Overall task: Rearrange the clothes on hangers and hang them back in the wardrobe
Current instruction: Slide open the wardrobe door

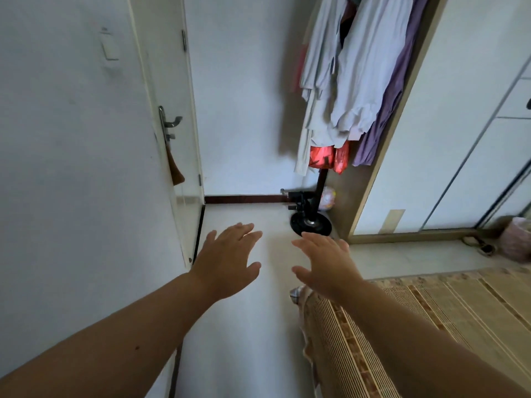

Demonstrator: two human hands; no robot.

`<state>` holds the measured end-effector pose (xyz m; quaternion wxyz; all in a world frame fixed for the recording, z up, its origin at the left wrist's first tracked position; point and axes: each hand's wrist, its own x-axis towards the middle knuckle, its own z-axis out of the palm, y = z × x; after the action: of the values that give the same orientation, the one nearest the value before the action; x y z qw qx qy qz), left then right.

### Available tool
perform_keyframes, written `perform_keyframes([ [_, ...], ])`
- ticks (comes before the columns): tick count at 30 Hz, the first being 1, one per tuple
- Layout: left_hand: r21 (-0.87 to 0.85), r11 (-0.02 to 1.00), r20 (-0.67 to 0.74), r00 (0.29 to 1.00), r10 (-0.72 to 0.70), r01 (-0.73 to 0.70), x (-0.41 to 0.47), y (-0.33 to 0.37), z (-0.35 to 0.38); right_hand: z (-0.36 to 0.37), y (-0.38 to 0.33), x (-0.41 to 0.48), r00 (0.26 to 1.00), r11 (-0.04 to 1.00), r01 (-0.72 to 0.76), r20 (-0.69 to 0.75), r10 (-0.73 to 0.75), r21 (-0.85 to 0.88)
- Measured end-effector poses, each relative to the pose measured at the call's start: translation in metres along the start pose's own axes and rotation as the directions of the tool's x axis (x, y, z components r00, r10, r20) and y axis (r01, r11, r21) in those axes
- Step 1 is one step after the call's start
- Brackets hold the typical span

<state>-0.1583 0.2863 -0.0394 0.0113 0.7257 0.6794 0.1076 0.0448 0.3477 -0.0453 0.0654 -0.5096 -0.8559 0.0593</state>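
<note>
Two bare forearms reach forward over a pale floor that runs between a white door on the left and a bed on the right, the bed covered with a tan striped mat. Beyond the bed stands the wardrobe, with a tan frame and white sliding panels; the panels in view are closed, so what is inside it cannot be seen. The clothes are outside it, hanging in a thick bunch from a standing rack just beside the wardrobe's left edge: pale grey shirts in front and a purple garment against the frame. Their hangers are out of sight above the top edge. The left hand and the right hand hover side by side and apart, palms down, fingers spread and relaxed, grasping nothing, well short of the clothes. Under the shirts hang red plastic bags, bulging, contents hidden. The rack's black pole drops to a round black base, with a patterned ball behind it. At the far right sits a pink bin; its inside does not show. A metal handle sticks out from the door.
</note>
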Motion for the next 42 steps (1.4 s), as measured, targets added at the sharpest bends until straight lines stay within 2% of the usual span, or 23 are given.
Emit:
perform_keyframes([
  [4, -0.006, 0.999, 0.026, 0.999, 0.041, -0.041, 0.063, -0.035, 0.003, -0.001, -0.001, 0.053, 0.997, 0.996, -0.072, -0.008, 0.072, 0.051],
  [10, -0.056, 0.991, 0.078, 0.989, 0.122, -0.118, 0.153, -0.037, 0.026, 0.006, 0.039, 0.119, 0.985, 0.982, -0.174, -0.001, 0.175, 0.069],
  [19, -0.092, 0.980, 0.114, 0.976, 0.188, -0.178, 0.344, -0.022, 0.057, 0.003, 0.155, 0.256, 0.969, 0.966, -0.244, -0.001, 0.245, 0.081],
  [30, -0.155, 0.943, 0.121, 0.942, 0.313, -0.294, 0.520, 0.020, 0.086, -0.022, 0.263, 0.354, 0.932, 0.929, -0.362, 0.023, 0.362, 0.075],
  [37, -0.186, 0.880, 0.120, 0.879, 0.462, -0.437, 0.642, 0.041, 0.115, -0.021, 0.338, 0.418, 0.854, 0.853, -0.519, -0.015, 0.520, 0.050],
  [42, -0.202, 0.797, 0.151, 0.786, 0.599, -0.569, 0.733, 0.054, 0.134, -0.015, 0.377, 0.462, 0.752, 0.752, -0.653, -0.038, 0.658, 0.092],
])
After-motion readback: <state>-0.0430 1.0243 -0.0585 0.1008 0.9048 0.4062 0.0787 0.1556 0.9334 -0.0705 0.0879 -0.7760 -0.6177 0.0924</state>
